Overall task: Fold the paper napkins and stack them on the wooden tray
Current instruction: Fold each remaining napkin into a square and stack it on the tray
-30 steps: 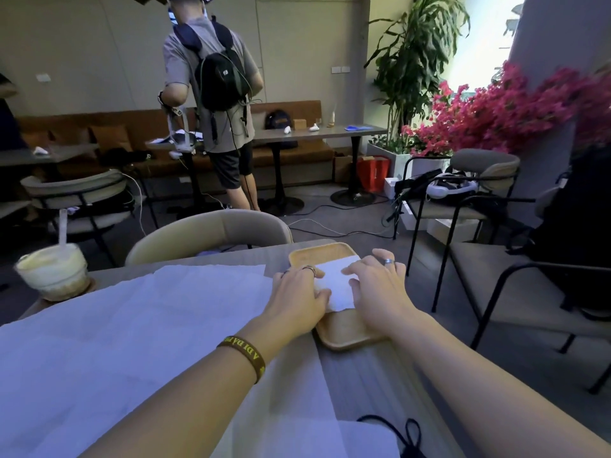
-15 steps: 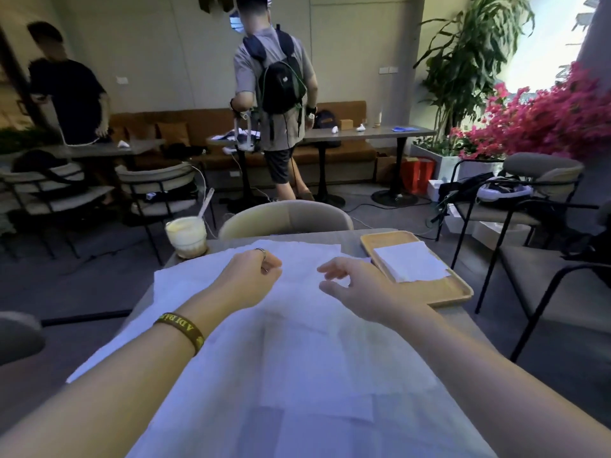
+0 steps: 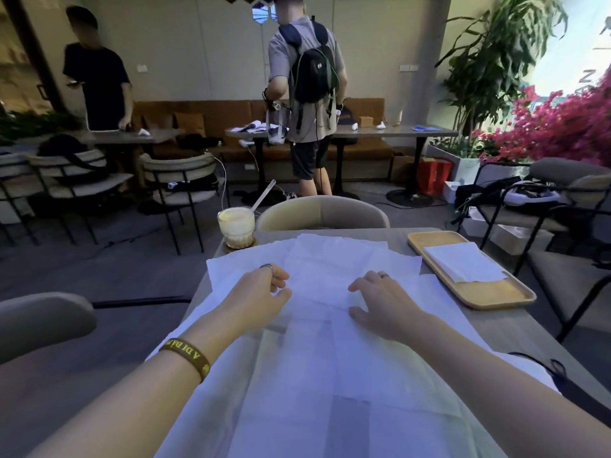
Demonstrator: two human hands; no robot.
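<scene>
folded napkin (image 3: 463, 261) lengthwise near-to-far on wooden tray (image 3: 489, 294); left hand (image 3: 261, 292), right hand (image 3: 380, 302) grips loose, empty

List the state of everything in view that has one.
Napkins: unfolded, spread flat, overlapping.
Folded napkin: flat in tray.
Tray: holds the folded napkin.
Glass: nearly full.
Left hand: loosely curled, empty.
Right hand: open, fingertips on napkins.

Bright right-side daylight, soft wide-angle edges

Yellow letters "A DI DÀ" on brown wristband (image 3: 186, 353) behind left hand (image 3: 261, 292), remainder hidden.
</scene>
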